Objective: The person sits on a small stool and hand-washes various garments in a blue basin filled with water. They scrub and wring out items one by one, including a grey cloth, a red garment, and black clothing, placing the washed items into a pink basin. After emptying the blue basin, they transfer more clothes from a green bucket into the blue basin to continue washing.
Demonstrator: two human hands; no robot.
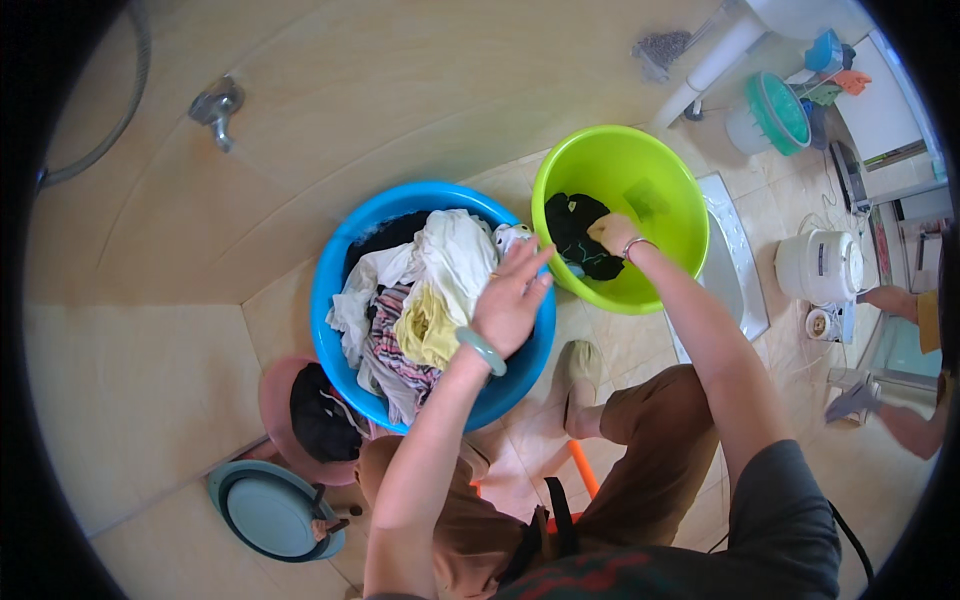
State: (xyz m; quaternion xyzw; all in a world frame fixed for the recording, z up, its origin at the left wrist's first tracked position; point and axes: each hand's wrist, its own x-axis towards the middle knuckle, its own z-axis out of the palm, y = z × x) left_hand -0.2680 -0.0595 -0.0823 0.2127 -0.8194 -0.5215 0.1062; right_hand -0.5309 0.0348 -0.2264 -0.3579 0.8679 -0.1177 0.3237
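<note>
My left hand (512,300), with a pale green bangle on its wrist, is open, fingers apart, over the right side of a blue basin (322,320). A heap of clothes fills that basin: a white garment (458,250), a yellow cloth (428,325) and a striped garment (388,335). Inside the lime-green basin (655,165) to the right, my right hand (612,233) is closed at the edge of a black garment (572,222) and appears to grip it. The fingertips are partly hidden. That garment lies crumpled on the basin's left side.
A pink basin (283,405) holding dark clothing and a grey-blue basin (270,515) sit at lower left. Right of the green basin is a white floor fixture (735,260). Farther right are a white lidded container (815,265) and another person's legs (910,420). A tap (215,105) projects from the wall.
</note>
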